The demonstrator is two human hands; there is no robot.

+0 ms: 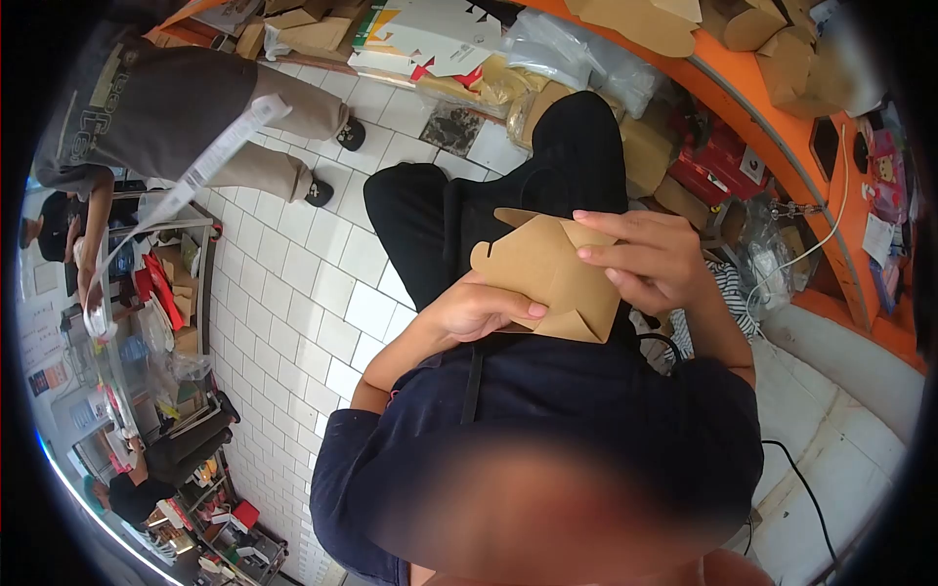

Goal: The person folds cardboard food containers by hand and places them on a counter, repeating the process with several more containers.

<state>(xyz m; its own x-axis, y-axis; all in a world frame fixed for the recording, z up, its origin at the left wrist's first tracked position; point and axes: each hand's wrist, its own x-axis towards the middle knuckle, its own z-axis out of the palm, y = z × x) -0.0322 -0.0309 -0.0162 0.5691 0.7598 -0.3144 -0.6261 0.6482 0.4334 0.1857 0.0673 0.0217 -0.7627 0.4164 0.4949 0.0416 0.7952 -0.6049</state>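
Observation:
A brown cardboard box (552,269), partly folded, is held above my lap, with a slotted flap standing out at its left side. My left hand (481,307) grips its lower left edge, the thumb lying on the cardboard. At its right side, my right hand (650,256) holds the upper right corner, fingertips resting on the face and edge. The underside of the box is hidden from view.
A person in a grey shirt (147,107) stands at the upper left, holding a long printed strip (210,156). An orange shelf (752,107) with brown boxes curves along the right. Plastic bags (576,54) lie beyond my knees. A black cable (806,488) runs at lower right.

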